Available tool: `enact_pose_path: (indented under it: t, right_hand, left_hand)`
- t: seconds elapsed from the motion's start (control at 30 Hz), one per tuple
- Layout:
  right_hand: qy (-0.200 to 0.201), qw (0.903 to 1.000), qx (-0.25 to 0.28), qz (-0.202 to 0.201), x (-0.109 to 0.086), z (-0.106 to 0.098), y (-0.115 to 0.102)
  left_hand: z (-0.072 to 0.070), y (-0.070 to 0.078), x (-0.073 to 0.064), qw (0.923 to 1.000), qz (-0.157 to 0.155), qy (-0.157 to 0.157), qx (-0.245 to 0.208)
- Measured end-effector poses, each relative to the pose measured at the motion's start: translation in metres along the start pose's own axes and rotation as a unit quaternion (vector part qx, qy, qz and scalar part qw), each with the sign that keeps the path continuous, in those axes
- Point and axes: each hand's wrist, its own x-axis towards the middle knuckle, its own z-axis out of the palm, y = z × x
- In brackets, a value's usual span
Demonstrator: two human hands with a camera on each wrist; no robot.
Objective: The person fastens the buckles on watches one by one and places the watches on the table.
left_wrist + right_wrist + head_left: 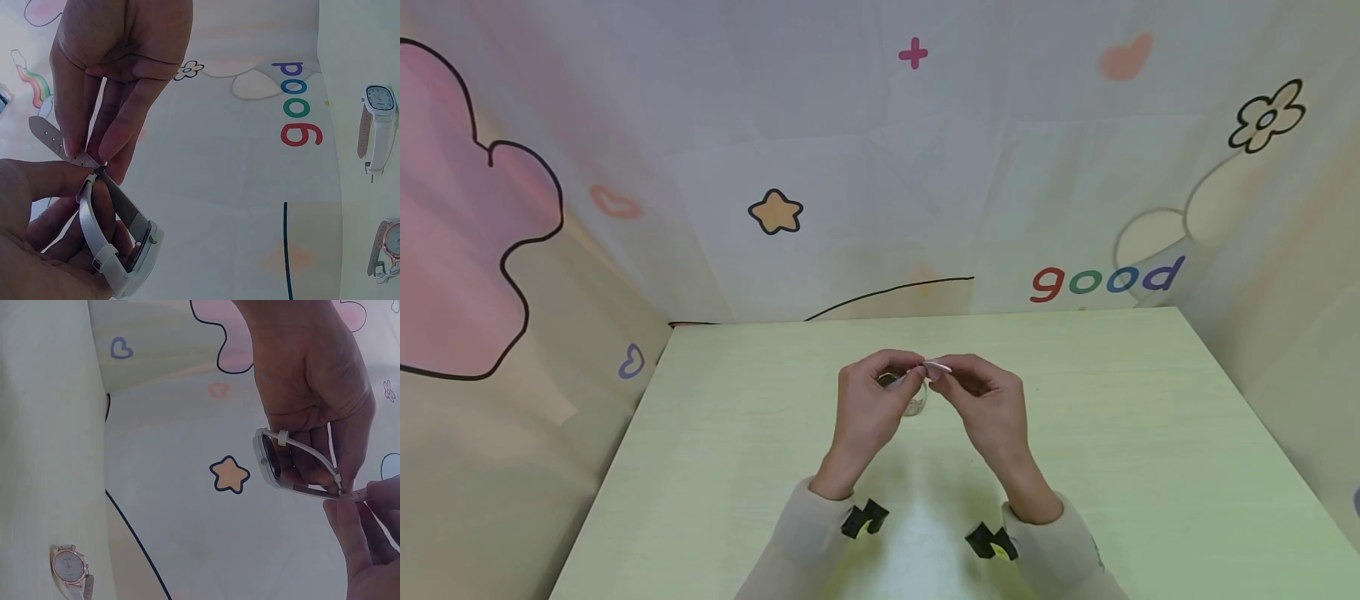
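Raised over the table, my left hand [868, 410] and right hand [996, 410] meet at a white wristwatch [150, 259] with a squarish case. The left fingers pinch the strap by its metal buckle [99, 170]. My right thumb and fingertips pinch the holed strap end [47, 134], which passes through the buckle. The strap forms a loop, white outside and greyish inside. In the right wrist view the case [267, 456] hangs beside the left fingers. Its dial faces away, and fingertips partly hide the buckle.
On the pale table [760, 500] lie a white watch [380, 100] with a squarish dial and a round rose-gold watch [69, 565] with a light strap. A printed curtain [865, 167] stands behind the table and along its sides.
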Motion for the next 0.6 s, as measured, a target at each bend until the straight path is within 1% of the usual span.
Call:
enact_pose_path:
  t: [0.17,0.33,0.47,0.6]
  right_hand:
    - [-0.01,0.9999,-0.002,0.009,0.0,0.0,-0.001]
    - [-0.044,0.999,0.003,-0.009,0.001,-0.003,0.0]
    - [-0.068,0.9973,0.007,-0.026,0.002,-0.006,0.002]
    - [-0.079,0.996,0.024,-0.035,0.003,-0.008,0.003]
  left_hand:
    - [-0.001,-0.001,0.0,0.9999,-0.009,-0.006,-0.008]
    - [-0.004,-0.004,0.002,0.9987,-0.023,-0.025,-0.038]
    - [-0.008,-0.004,0.004,0.9952,-0.042,-0.046,-0.076]
    - [-0.011,-0.002,0.005,0.9901,-0.067,-0.064,-0.106]
